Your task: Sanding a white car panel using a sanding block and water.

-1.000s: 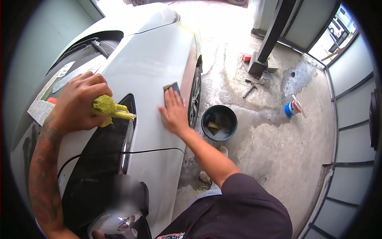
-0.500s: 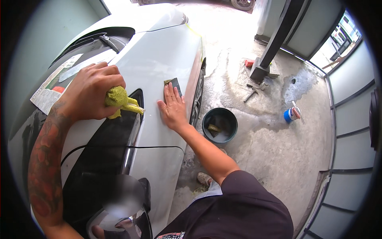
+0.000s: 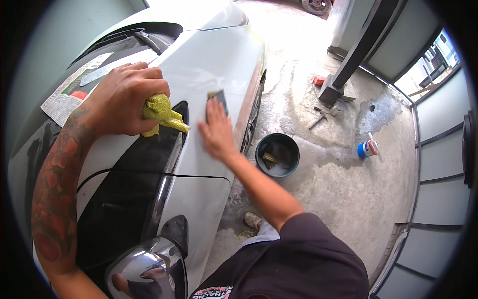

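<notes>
A yellow-green microfiber cloth is bunched in the closed fingers of my left hand, beside the small corner window near the windshield. My right hand lies nearly flat on the light grey car fender, blurred by motion. Under its fingertips is a dark sheet of sandpaper, pressed against the panel; an olive edge of it sticks out at the far end. The side window and the chrome side mirror are close to my left forearm.
A dark bucket with cloudy water and some folded pieces stands right of the car. Newspaper covers part of the windshield. On the concrete floor are a hammer-like tool, a blue-and-white can and a red block beside a dark post.
The head view has shifted slightly, so the car and floor items appear displaced. My right hand slides with the sandpaper on the fender; my left hand keeps its grip on the cloth.
</notes>
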Action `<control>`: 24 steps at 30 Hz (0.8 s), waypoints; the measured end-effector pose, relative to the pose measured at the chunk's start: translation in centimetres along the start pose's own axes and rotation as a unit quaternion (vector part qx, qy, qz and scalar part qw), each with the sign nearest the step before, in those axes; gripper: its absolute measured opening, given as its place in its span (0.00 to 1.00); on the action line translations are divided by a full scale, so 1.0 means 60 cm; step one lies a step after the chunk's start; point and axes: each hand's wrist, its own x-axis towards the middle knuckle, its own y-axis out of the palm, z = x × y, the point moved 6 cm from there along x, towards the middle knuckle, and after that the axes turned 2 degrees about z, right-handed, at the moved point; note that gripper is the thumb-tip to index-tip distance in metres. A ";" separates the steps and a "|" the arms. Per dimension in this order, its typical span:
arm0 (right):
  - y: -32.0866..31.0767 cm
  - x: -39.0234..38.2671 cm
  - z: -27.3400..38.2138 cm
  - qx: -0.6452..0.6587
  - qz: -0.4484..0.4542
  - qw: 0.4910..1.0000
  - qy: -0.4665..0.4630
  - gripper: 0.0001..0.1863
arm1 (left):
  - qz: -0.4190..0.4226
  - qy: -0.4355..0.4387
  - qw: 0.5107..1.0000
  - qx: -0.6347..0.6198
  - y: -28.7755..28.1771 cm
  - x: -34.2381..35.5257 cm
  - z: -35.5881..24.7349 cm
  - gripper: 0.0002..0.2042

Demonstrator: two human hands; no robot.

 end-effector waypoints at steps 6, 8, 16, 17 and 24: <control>0.064 -0.207 0.065 0.030 0.114 0.990 -0.079 0.45 | 0.027 -0.015 1.000 -0.007 0.009 -0.016 0.010 0.17; 0.065 -0.161 0.026 0.016 0.104 0.991 -0.084 0.44 | 0.035 -0.019 0.999 -0.003 0.009 -0.017 0.004 0.18; -0.008 0.063 -0.044 -0.016 0.024 1.000 -0.005 0.43 | 0.027 -0.013 1.000 -0.006 0.010 -0.006 0.009 0.19; 0.013 0.000 -0.033 -0.028 0.017 0.999 -0.043 0.43 | 0.028 -0.013 0.999 -0.009 0.012 -0.003 0.011 0.19; 0.026 -0.058 -0.085 -0.097 0.064 0.987 -0.107 0.40 | 0.021 -0.021 1.000 0.006 0.012 -0.012 0.006 0.16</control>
